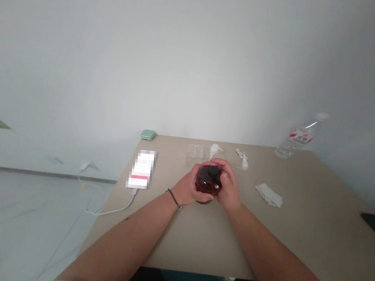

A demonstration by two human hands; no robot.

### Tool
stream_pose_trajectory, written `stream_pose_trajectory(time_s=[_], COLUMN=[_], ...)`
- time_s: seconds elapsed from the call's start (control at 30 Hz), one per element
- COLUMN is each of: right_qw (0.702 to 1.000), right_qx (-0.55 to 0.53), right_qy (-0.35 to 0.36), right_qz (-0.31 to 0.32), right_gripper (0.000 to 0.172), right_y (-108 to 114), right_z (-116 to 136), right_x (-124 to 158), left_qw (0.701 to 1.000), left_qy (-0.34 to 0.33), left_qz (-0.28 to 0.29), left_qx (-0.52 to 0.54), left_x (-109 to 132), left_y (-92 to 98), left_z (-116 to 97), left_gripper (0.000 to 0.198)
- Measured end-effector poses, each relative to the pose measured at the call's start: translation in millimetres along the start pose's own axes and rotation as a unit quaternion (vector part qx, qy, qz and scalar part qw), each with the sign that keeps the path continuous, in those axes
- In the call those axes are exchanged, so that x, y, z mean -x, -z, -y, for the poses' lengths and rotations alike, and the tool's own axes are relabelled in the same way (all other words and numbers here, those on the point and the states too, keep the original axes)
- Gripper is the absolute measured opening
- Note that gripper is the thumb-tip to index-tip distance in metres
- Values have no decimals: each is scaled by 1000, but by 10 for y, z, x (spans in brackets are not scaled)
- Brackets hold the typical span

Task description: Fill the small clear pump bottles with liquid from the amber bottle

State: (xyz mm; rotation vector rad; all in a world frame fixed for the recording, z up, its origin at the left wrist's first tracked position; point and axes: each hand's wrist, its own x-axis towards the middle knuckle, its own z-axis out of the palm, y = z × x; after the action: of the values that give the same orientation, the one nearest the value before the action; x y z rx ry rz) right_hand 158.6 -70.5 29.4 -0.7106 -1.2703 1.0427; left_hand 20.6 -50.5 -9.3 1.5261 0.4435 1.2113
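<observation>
Hands?
Left hand (185, 186) and right hand (228, 187) both closed around a dark red bottle (207, 183)
Where's it?
Middle of the desk (297, 244), black cap (212, 171) up, base hidden by fingers

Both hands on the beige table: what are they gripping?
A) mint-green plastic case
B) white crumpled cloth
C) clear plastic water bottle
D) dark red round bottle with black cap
D: the left hand and right hand wrap around the dark red round bottle with black cap.
</observation>
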Motion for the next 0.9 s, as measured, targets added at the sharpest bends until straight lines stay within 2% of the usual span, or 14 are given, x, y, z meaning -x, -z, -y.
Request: stream_pose_trajectory(time_s=[0.2, 0.37, 0.47, 0.6, 0.77, 0.9], right_qw=[1000, 999, 999, 1000, 1000, 1000], right_qx=[7, 4, 15, 17, 7, -17], right_qy=[-9, -34, -22, 5, -7, -2], right_qz=[-1, -39, -48, -6, -15, -11], right_gripper=[49, 32, 36, 48, 31, 36], right_y=[1, -27, -26, -2, 4, 13], right_z=[-26, 13, 37, 56, 58, 42], right_x=[-23, 9, 23, 27, 37, 35], left_qw=[1000, 999, 998, 999, 1000, 1000], left_qy=[17, 37, 43, 38, 4, -1], left_qz=[-18, -18, -23, -5, -13, 4], left_qx=[-3, 16, 37, 39, 11, 17], left_x=[1, 12, 17, 23, 17, 7], left_y=[-8, -23, -31, -33, -30, -4], left_z=[-20, 3, 36, 39, 25, 51], left_gripper=[90, 93, 94, 90, 94, 91])
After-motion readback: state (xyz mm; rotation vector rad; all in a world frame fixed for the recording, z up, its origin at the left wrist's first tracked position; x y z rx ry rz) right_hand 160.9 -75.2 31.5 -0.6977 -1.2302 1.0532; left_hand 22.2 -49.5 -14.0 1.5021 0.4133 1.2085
